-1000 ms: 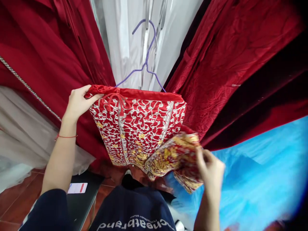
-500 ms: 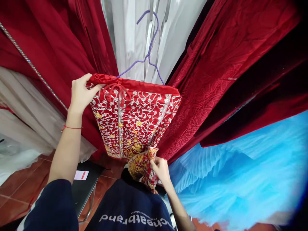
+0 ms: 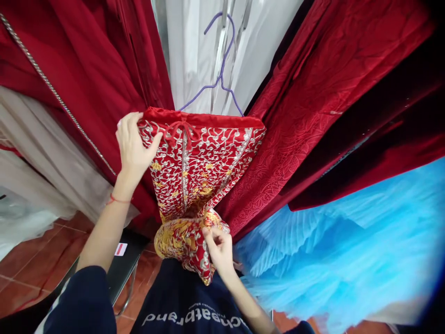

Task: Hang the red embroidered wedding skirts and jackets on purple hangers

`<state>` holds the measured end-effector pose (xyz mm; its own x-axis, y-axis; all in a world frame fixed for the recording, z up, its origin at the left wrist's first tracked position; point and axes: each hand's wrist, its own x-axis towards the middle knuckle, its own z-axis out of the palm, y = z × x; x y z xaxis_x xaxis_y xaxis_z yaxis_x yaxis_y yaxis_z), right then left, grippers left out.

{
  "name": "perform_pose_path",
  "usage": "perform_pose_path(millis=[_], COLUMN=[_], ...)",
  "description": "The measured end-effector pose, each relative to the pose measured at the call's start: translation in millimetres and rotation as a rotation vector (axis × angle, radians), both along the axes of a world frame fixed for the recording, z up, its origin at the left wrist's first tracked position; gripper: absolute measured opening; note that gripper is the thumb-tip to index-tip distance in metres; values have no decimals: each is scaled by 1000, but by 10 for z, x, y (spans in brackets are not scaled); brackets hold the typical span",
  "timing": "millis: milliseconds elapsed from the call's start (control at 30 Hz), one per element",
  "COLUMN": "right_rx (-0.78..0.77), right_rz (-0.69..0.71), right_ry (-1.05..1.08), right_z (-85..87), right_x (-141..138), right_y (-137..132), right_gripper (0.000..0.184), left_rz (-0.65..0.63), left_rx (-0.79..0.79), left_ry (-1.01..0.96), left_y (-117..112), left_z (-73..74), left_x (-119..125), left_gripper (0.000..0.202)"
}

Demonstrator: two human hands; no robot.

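A red garment (image 3: 198, 162) embroidered in silver and gold hangs from a purple wire hanger (image 3: 219, 65) among other hanging clothes. My left hand (image 3: 134, 146) grips its upper left corner by the red waistband, thumb across the front. My right hand (image 3: 217, 246) is closed on the gathered gold-patterned lower hem (image 3: 181, 239), bunched up just below the garment's middle. A thin red string circles my left wrist.
Dark red gowns (image 3: 313, 93) hang on the right and left (image 3: 69, 60), a white one (image 3: 198, 46) behind. Blue tulle (image 3: 330, 260) fills the lower right. White fabric (image 3: 38, 153) hangs on the left over a tiled floor; a black surface (image 3: 118, 269) carries a white card.
My right hand moved from the right to the centre, gathering the lower hem into a bunch under the garment. My left hand slid slightly down and right along the waistband corner.
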<state>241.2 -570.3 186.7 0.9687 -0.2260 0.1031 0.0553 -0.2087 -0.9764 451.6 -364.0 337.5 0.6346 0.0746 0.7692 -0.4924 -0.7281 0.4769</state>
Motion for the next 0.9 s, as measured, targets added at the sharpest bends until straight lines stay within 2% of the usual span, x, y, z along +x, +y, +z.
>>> perform_pose_path(millis=[67, 100, 167, 200, 300, 333, 400, 467, 567, 700, 800, 900], right_rx=[39, 54, 80, 89, 71, 48, -3, -31, -38, -82, -134, -183], right_rz=[-62, -82, -95, -90, -33, -7, 38, 75, 127, 138, 115, 65], right_ry=[-16, -15, -3, 5, 23, 28, 37, 44, 51, 2, -80, -103], right_z=[31, 31, 7, -10, -54, -63, -71, -79, -105, -170, -242, -340], right_x=[50, 74, 116, 129, 137, 132, 124, 124, 123, 45, -55, -134], right_y=[-45, -53, -34, -9, 95, 129, 188, 234, 293, 310, 209, -17], right_gripper=[52, 52, 53, 52, 50, 50, 49, 48, 46, 40, 33, 36], left_rz=[-80, -191, -469, -518, -530, -519, -474, -412, -305, -234, -256, -316], left_rx=[-29, -25, 106, 190, 351, 370, 383, 388, 428, 532, 609, 651], left_ry=[22, 96, 410, 537, 714, 747, 759, 762, 865, 1020, 1051, 1036], left_y=[-53, -84, -161, -210, -385, -439, -515, -537, -510, -510, -558, -589], left_z=[-158, -276, -585, -765, -1280, -1412, -1582, -1643, -1612, -1511, -1456, -1442], left_x=[-461, -724, -1235, -1453, -1870, -1932, -1980, -1970, -1918, -1827, -1786, -1777], left_gripper=[47, 40, 37, 48, 87, 87, 75, 53, 27, 30, 33, 35])
